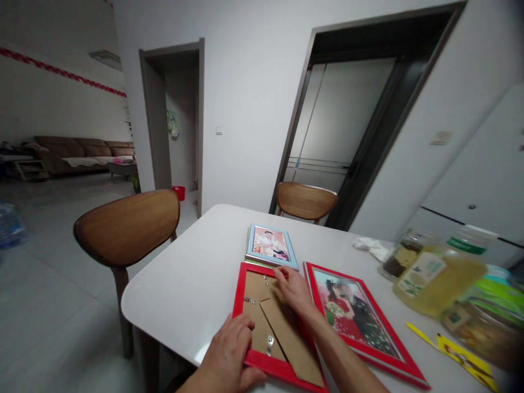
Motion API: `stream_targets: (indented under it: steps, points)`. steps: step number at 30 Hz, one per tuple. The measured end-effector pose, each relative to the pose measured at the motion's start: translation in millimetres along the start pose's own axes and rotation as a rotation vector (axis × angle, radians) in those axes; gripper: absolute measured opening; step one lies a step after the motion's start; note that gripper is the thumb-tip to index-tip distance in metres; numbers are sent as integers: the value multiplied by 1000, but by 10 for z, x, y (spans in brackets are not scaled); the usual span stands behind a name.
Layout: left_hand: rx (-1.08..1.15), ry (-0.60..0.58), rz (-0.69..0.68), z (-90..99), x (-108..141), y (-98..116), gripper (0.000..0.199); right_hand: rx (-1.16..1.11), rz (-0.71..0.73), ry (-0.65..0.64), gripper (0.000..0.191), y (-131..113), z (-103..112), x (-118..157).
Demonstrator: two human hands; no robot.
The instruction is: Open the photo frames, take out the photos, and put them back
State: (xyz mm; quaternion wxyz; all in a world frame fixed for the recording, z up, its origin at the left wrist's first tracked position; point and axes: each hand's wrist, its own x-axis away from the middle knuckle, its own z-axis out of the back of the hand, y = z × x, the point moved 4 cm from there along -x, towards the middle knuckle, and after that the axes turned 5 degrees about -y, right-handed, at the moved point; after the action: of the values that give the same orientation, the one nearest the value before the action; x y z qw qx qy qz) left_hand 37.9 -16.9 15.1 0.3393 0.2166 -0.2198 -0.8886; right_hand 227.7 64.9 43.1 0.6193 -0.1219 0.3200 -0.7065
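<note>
A red picture frame (256, 357) lies face down on the white table, its brown backing board (262, 322) showing with metal clips and a stand flap. My left hand (231, 349) grips the frame's lower left edge, thumb at the near rail and fingers on the left rail. Over the upper right part of the backing is my right hand (292, 286), its fingers bent together near the top rail; what they hold, if anything, is hidden. Right of it, a second red frame (368, 316) lies face up with a photo. Beyond the hands sits a light-blue frame (272, 244) on other frames.
On the white table (184, 273), the right side holds a tissue (372, 248), a jar (409, 254), a large bottle of yellow liquid (442, 278), a glass container (483, 327) and yellow items (466, 360). Wooden chairs stand left (131, 226) and behind (307, 201).
</note>
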Motion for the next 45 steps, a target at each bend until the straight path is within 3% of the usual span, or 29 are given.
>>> stream_targets:
  steps: [3,5,7,8,10,12,14,17,20,23,27,30,34,39,42,45]
  points:
    - [104,112,-29,131,98,10,29,-209,-46,108,34,177,320,298]
    - [228,210,14,216,163,6,21,-548,-187,218,36,319,410,574]
    - [406,301,86,253,199,19,20,-927,-325,244,38,329,304,858]
    - [528,347,121,246,205,37,23,-1077,-365,176,40,253,184,974]
    - [817,410,174,169,191,101,32,-1318,-449,-85,43,-16,-127,1150]
    - [1053,408,191,52,146,199,42,-1548,-474,-247,40,-312,-364,1237]
    - [1128,371,189,-16,82,299,48,-1705,-415,-173,34,-474,-428,1225]
    - [1069,406,175,90,-25,398,58,-1799,-360,-16,24,-406,-316,1164]
    - [1093,432,176,274,-162,481,72,-1734,-349,57,27,-87,-21,1125]
    - [1207,305,133,252,-356,621,65,-1554,-378,46,34,305,396,1088]
    - [1298,167,45,-125,-715,789,61,-1204,-461,27,30,825,974,927]
    - [1153,125,46,-456,-1038,816,53,-832,-505,98,21,1185,1293,732]
    - [748,69,169,-722,-1315,729,45,-617,-541,130,18,1545,1360,529]
    - [601,55,193,-776,-1292,655,42,-340,-548,158,22,1825,1244,502]
    - [555,47,200,-745,-1238,607,45,-150,-526,177,30,1849,1271,499]
    - [512,72,229,-630,-1180,446,50,21,-441,214,43,1663,1308,425]
